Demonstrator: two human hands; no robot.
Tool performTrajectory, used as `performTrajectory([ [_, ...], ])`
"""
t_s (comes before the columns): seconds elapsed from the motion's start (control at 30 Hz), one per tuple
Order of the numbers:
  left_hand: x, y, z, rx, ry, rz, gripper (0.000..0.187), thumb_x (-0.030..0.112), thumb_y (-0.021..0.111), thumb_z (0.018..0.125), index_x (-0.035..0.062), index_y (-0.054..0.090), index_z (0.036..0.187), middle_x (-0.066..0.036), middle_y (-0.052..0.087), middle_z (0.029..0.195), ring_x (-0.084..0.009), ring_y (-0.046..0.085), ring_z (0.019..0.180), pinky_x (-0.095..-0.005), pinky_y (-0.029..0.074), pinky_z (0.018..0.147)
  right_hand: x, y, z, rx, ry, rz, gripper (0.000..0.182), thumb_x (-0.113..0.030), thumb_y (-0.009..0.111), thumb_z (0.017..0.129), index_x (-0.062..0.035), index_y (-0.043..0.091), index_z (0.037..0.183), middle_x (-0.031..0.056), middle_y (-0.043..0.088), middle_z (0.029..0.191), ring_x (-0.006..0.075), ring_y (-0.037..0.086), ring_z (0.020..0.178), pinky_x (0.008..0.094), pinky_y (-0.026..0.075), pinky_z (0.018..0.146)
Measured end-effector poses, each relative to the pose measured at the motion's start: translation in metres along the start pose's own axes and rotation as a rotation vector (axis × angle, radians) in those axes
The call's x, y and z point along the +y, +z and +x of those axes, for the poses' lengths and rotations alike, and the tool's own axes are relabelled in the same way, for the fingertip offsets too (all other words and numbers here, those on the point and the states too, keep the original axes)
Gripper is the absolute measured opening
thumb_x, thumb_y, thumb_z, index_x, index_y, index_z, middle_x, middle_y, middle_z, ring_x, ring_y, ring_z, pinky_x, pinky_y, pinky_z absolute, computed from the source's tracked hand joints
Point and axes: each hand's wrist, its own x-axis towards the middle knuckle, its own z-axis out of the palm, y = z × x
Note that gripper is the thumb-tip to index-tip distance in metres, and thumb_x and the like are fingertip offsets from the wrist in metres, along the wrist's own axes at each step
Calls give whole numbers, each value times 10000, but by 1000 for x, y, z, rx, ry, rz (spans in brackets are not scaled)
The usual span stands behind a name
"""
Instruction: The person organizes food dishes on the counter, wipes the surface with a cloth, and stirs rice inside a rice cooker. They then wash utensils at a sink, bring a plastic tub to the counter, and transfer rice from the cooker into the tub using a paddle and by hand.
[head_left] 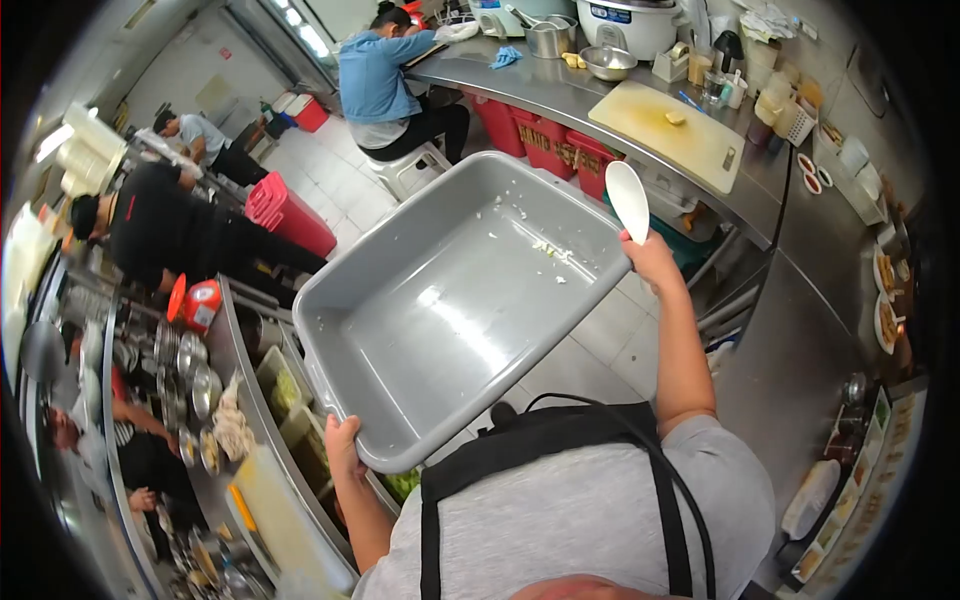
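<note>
A large grey plastic tub (400, 310) is held tilted in front of my body, with bits of white and green food stuck to its floor and far right side. My left hand (343, 447) is closed on the rim at the near left corner, thumb on top and the other fingers mostly hidden beneath. At the right end of the tub, my right hand (652, 260) grips the rim and also holds a white plastic spoon (628, 198), its bowl pointing up. The spoon's handle is largely covered by my fingers.
A steel counter (800, 330) runs along the right, with a cutting board (665, 130) on it. To the left stands a prep station with food bins and another board (290, 520). A person in a blue jacket (380, 75) sits ahead; a person in black (150, 220) bends beside a red bin (290, 215).
</note>
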Motion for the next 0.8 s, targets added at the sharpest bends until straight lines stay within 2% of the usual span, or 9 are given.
performTrajectory([
  [0.17, 31, -10, 146, -182, 14, 69, 367, 77, 509, 686, -18, 387, 1019, -123, 521, 884, -201, 548, 741, -314, 473, 648, 13, 56, 33, 45, 71, 0, 120, -93, 506, 675, -66, 527, 789, 1, 460, 611, 75, 386, 484, 221, 304, 432],
  [0.3, 58, 20, 260, -342, 17, 59, 380, 79, 502, 691, -34, 394, 1037, -120, 525, 878, -182, 541, 738, -282, 453, 650, -9, 84, 61, 261, 193, 12, 126, -92, 517, 682, -57, 532, 802, 5, 467, 616, 79, 398, 498, 227, 319, 444],
  [0.37, 73, 42, 325, -463, -4, 118, 382, 84, 489, 691, -38, 398, 1041, -119, 524, 876, -178, 535, 736, -274, 448, 647, -18, 92, 85, 385, 133, -30, 123, -97, 524, 686, -49, 536, 798, 9, 480, 629, 84, 406, 511, 228, 328, 457],
  [0.47, 100, 94, 404, -556, -9, 181, 381, 90, 473, 686, -41, 405, 1037, -117, 523, 864, -171, 531, 719, -266, 444, 630, -25, 99, 118, 535, 54, -58, 128, -111, 536, 689, -41, 544, 797, 6, 493, 636, 84, 418, 518, 227, 339, 461],
  [0.6, 132, 166, 510, -687, 70, 260, 388, 89, 465, 670, -39, 411, 1032, -111, 524, 837, -160, 534, 686, -258, 447, 597, -51, 113, 157, 639, 138, -30, 147, -128, 540, 677, -53, 541, 803, -5, 475, 599, 66, 419, 473, 220, 324, 408],
  [0.67, 162, 199, 553, -816, -13, 176, 409, 87, 461, 658, -38, 408, 1044, -101, 525, 822, -150, 534, 658, -250, 448, 568, -65, 117, 180, 609, 114, -83, 140, -149, 539, 697, -52, 540, 799, -15, 470, 581, 61, 407, 460, 221, 309, 392],
  [0.8, 191, 263, 649, -892, 48, 272, 441, 78, 470, 649, -40, 396, 1066, -93, 526, 827, -146, 532, 657, -246, 454, 590, -94, 130, 234, 507, 151, -94, 146, -170, 523, 721, -43, 527, 792, -14, 473, 584, 63, 420, 463, 212, 334, 402],
])
